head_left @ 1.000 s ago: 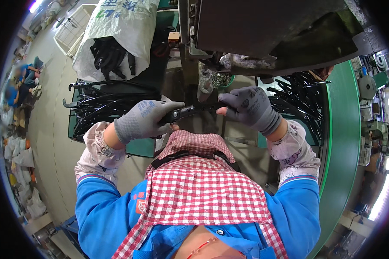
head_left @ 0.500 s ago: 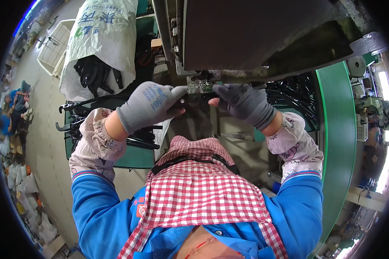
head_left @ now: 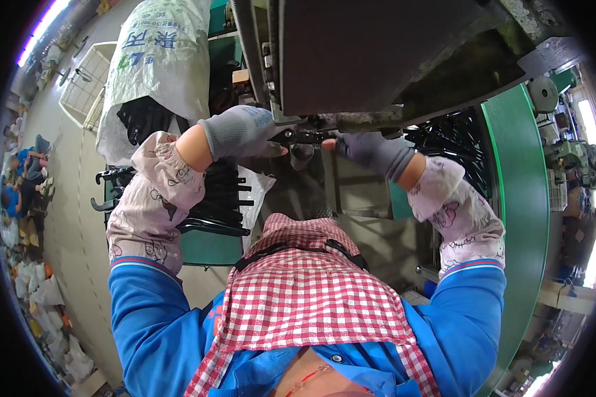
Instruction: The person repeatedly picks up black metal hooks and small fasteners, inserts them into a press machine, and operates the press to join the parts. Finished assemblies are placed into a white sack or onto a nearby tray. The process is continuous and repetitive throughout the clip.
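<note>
Just below the front edge of a dark machine head [head_left: 377,59], a slim black part with small holes [head_left: 308,137] lies crosswise between my hands. My left hand [head_left: 242,131], in a grey knit glove, closes on its left end, fingers pointing right. At the other end, my right hand [head_left: 371,153] in a darker grey glove grips the part, its thumb near the part's end. The machine's lower edge partly covers the right fingers. What lies under the machine head behind the part is hard to make out.
Left of me, a white woven sack [head_left: 159,59] holds black parts. Long black pieces [head_left: 212,198] lie on a green surface by my left forearm; more black pieces [head_left: 450,142] pile up on the right. Beyond them runs a green table [head_left: 523,218]. A white wire basket [head_left: 86,86] stands far left.
My left hand has moved up and slightly right, its wrist bending. My right hand has dropped a little. The black part between them now shows more plainly.
</note>
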A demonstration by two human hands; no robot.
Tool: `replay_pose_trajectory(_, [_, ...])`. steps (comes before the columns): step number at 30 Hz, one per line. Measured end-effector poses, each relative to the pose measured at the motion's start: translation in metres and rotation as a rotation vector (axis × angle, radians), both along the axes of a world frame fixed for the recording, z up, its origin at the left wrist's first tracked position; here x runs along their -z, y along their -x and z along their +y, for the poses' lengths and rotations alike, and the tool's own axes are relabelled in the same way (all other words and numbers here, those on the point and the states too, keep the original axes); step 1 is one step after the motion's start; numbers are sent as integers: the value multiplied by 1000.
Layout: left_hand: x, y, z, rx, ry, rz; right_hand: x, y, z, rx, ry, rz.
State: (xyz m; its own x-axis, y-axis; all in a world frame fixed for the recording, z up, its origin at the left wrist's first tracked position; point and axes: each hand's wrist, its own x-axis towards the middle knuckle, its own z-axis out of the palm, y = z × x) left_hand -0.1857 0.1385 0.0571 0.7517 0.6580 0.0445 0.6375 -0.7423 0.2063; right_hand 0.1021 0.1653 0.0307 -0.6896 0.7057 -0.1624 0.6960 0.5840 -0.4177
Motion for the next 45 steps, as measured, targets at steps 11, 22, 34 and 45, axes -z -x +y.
replay_pose_trajectory(11, [60, -89, -101, -500, 518, -1407, 101, -10, 63, 50, -257, 416])
replay_pose_trajectory(22, [58, -183, -139, -267, 1682, -1481, 150, 40, 81, 453, -78, -367])
replay_pose_trajectory(34, [75, 17, -151, -925, 766, -1980, 138, 50, 61, 556, -100, -386])
replay_pose_trajectory(45, [154, 202, -136, -1274, 168, -525, 188, 33, 65, 484, -410, -75])
